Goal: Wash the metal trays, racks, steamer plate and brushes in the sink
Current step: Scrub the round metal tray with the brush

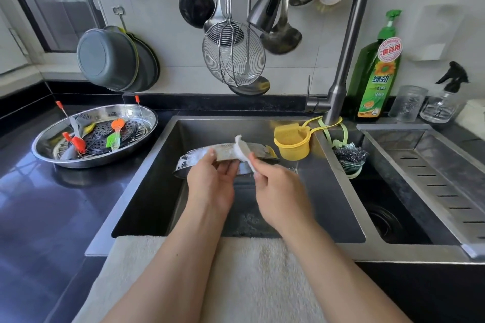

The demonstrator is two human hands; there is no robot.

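**Metal tray being scrubbed over the sink**

A soapy metal tray (225, 158) is being held tilted over the main sink (147, 173) basin, w/ its rim facing up and toward the back wall. The tray's near-left edge is being gripped by the left hand (211, 182), thumb on the upper face, fingers curled under. A white scrub pad (242, 151) is being pinched by the right hand (279, 189) and pressed against the tray's rim, approx. at its middle; the pad is being folded over the edge.

On the dark counter (31, 204), left of the sink, a second, larger oval tray (95, 135) is being shown. Inside it are lying a perforated steamer plate (105, 134), a wire rack (143, 123) w/ orange-tipped legs, and several brushes (115, 134) in orange, green and red.

At the sink's back-right corner a yellow strainer cup (291, 143) is hanging from the faucet (343, 60) base, w/ a steel scourer (350, 155) just beside it. A green detergent bottle (378, 68) is standing on the counter behind the faucet. A pale towel (249, 270) is being draped over the sink's front edge, under both forearms.
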